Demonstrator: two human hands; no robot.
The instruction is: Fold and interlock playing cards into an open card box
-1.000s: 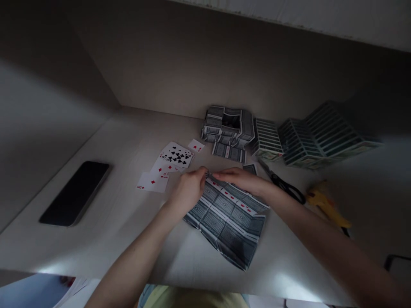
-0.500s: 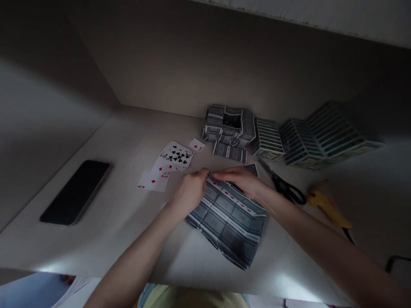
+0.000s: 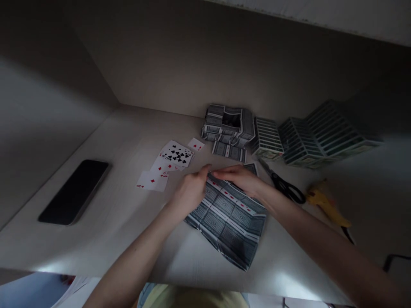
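A panel of joined playing cards [image 3: 224, 205], mostly patterned backs with white strips between, stands at an angle on the desk before me. My left hand [image 3: 191, 190] is closed around its far left corner, thumb raised along the edge. Opposite it, my right hand [image 3: 242, 177] grips the far edge, fingers pressed together and pointing left toward the left thumb. The fingertips of both hands almost meet at that corner. What lies beneath the right palm is hidden; one dark card back [image 3: 251, 168] peeks out behind it.
Loose face-up cards [image 3: 175, 154] lie left of my hands. A black phone [image 3: 75, 190] rests farther left. Along the back wall stand a folded-card structure [image 3: 227, 124] and striped card pieces [image 3: 330, 132]. Black-handled scissors [image 3: 287, 188] and a yellow glue gun [image 3: 327, 205] lie to the right.
My left thumb has lifted slightly at the corner of the card panel. The right hand and the panel have hardly moved.
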